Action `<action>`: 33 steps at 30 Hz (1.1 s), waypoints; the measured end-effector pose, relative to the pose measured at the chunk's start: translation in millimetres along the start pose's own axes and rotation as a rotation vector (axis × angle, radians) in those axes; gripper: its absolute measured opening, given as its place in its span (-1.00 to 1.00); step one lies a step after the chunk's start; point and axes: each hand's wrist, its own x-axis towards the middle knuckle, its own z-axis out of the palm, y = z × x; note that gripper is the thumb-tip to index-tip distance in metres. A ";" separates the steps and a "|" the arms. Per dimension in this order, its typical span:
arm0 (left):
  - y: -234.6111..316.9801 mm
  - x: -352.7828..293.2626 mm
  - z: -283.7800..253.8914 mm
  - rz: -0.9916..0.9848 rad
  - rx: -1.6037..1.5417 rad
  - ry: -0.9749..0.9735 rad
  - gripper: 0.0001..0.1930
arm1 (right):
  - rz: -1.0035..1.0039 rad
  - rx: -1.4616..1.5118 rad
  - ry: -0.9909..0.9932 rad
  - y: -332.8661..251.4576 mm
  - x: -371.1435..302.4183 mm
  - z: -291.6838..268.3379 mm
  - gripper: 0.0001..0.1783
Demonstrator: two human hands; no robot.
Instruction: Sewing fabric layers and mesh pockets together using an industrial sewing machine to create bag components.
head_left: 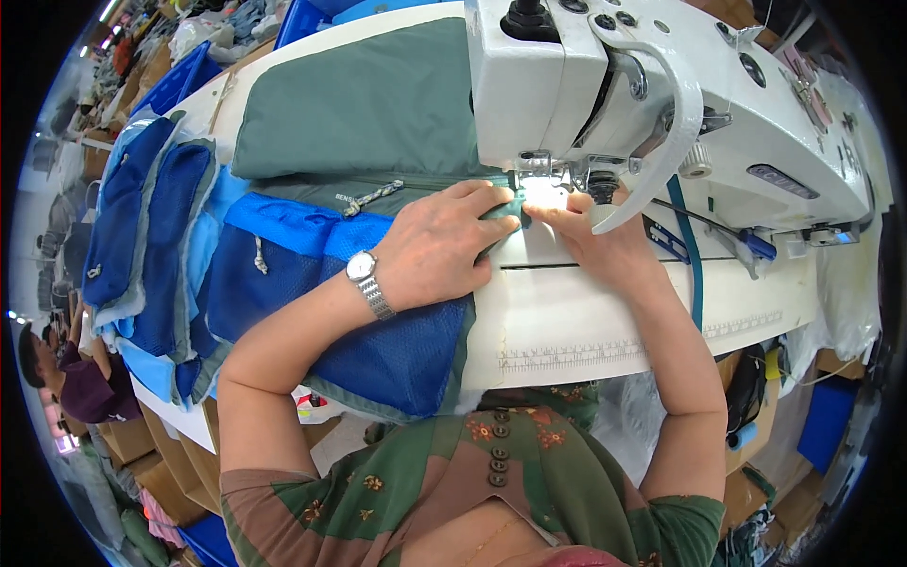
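My left hand (444, 244), with a metal watch (363, 269) on its wrist, presses on the fabric piece beside the presser foot (537, 168). Its thumb and forefinger close on a small teal fabric edge (520, 204) there. From the other side, the fingertips of my right hand (605, 241) meet the same edge, with the rest of its fingers partly hidden by the machine. The fabric piece has a grey-green panel (364, 104), a zipper with a cord pull (374, 197) and a blue mesh pocket (387, 364) hanging over the table's front edge.
The white sewing machine (794, 123) stands over the right of the table (567, 326). A teal strip (693, 274), a blue-handled screwdriver (756, 246) and a blue tool lie to the right. Stacked blue mesh pieces (156, 236) lie left. Another person (90, 383) is at far left.
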 end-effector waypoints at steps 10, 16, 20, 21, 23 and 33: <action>-8.1 7.8 -1.9 0.008 0.037 -0.030 -0.58 | 0.059 -0.007 -0.058 -2.0 3.3 -5.6 -0.93; -11.5 8.2 -3.4 0.032 0.051 -0.015 -0.59 | 0.012 -0.053 -0.038 -1.9 3.1 -0.2 -0.96; -16.5 12.0 -6.7 0.021 0.062 -0.038 -0.60 | 0.161 -0.004 -0.085 -0.2 1.7 7.3 -0.78; -18.9 14.6 -6.5 0.020 0.066 -0.041 -0.60 | 0.203 0.052 -0.023 3.1 -1.4 11.4 -0.71; -24.2 17.4 -7.9 0.029 0.117 -0.034 -0.59 | 0.238 0.077 -0.015 9.6 -8.4 18.1 -0.70; -31.0 22.0 -5.1 0.060 0.097 -0.048 -0.51 | 0.213 0.067 -0.122 -2.2 -0.7 -5.3 -0.88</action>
